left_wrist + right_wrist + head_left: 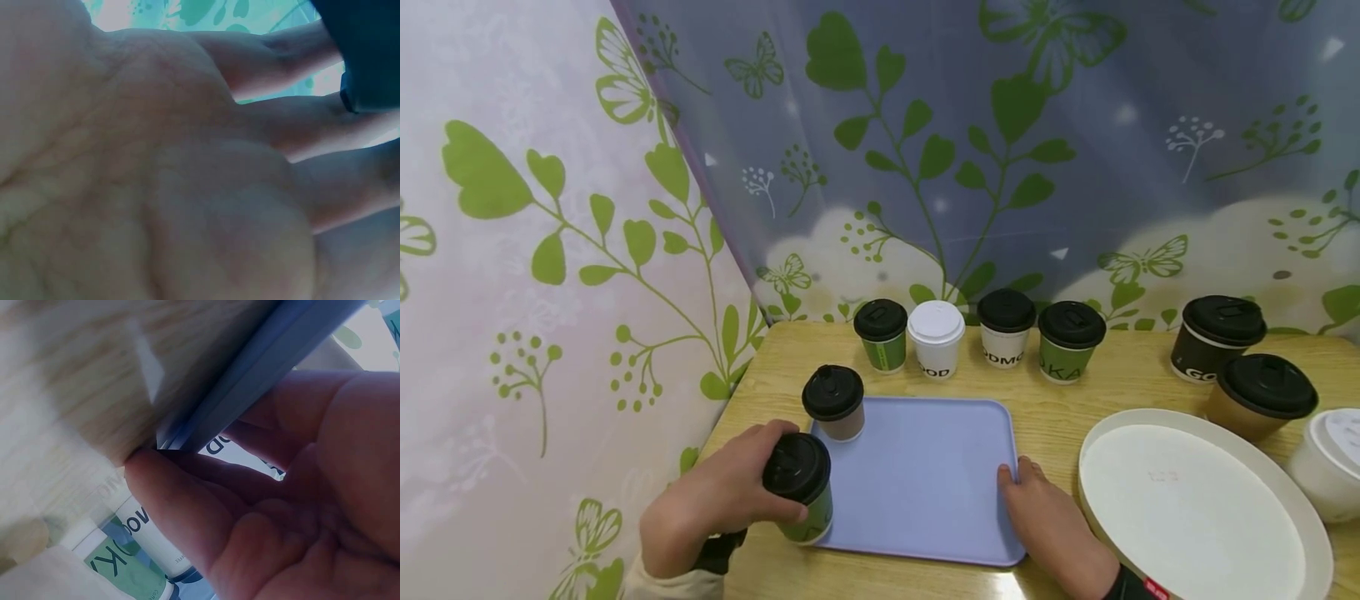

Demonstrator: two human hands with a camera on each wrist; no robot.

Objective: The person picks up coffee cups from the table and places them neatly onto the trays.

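Observation:
My left hand grips a green paper cup with a black lid, thumb and fingers around the lid's sides. This cup stands upright at the near left corner of a lavender tray. Behind it, a brown cup with a black lid stands in the tray's far left corner. At the tray's right edge, my right hand pinches the rim, thumb over it. In the right wrist view, fingers lie against the blue tray edge. The dark lid shows past the fingers in the left wrist view.
Along the back stand a green cup, a white-lidded cup, a black-lidded white cup and another green cup. A round white tray lies right, near black, brown and white cups.

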